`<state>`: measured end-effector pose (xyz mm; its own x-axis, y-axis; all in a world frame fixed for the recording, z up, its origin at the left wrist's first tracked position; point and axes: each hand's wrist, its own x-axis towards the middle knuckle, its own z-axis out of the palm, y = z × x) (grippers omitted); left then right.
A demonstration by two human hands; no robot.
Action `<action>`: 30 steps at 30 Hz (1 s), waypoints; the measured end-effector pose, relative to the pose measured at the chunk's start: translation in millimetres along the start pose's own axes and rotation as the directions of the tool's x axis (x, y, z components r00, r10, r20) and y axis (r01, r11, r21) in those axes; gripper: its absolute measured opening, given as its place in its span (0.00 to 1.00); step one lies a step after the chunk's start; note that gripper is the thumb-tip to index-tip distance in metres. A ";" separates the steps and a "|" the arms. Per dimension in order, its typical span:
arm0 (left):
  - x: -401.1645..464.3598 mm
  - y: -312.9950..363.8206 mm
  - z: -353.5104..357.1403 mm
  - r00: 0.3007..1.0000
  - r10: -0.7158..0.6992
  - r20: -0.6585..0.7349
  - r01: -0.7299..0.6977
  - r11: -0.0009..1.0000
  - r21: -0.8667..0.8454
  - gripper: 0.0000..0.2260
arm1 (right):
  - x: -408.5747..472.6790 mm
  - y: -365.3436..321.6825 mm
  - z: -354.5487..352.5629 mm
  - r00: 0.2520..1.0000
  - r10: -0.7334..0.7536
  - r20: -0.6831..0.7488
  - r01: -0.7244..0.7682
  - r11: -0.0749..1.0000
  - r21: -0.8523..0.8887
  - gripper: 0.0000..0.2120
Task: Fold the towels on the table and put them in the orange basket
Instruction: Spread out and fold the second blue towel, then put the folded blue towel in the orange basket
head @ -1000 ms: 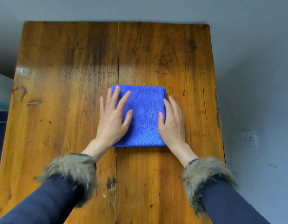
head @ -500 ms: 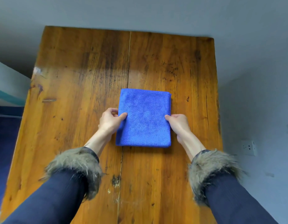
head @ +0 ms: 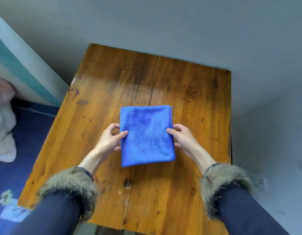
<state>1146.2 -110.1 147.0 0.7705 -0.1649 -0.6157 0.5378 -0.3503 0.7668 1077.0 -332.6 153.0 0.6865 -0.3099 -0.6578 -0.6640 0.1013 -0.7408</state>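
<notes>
Pinching folded blue towel (head: 147,135) between hands, left hand (head: 109,139) one edge, right hand (head: 182,138) opposite, above table (head: 189,102)

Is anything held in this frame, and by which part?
Yes: the folded blue towel. The left hand pinches its left edge and the right hand its right edge, thumbs on top.

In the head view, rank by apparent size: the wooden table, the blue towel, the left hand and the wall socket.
1. Wooden table, largest.
2. Folded blue towel.
3. Left hand, pinching the towel's edge.
4. Wall socket, smallest, though it sits blurred near the frame edge.
</notes>
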 end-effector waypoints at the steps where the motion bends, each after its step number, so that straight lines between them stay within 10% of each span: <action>1: -10.1 2.8 -9.7 1.000 0.011 -0.027 -0.011 1.000 -0.023 0.04 | -7.2 -8.3 5.5 0.999 -0.017 0.033 0.017 1.000 0.001 0.08; 12: -142.1 34.5 -180.8 0.920 0.184 -0.345 -0.242 0.961 -0.133 0.03 | -114.5 -118.1 139.6 0.908 -0.245 0.340 0.283 0.957 -0.068 0.02; 30: -370.0 -89.6 -499.5 0.554 0.091 -0.827 -0.431 0.882 -0.191 0.05 | -322.2 -156.2 518.3 0.592 -0.293 0.751 0.563 0.817 -0.124 0.05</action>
<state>983.8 442.8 396.5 0.7592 0.6395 -0.1212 0.2077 -0.0615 0.9763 1113.1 241.5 410.1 0.8235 0.4968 -0.2740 -0.1927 -0.2094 -0.9587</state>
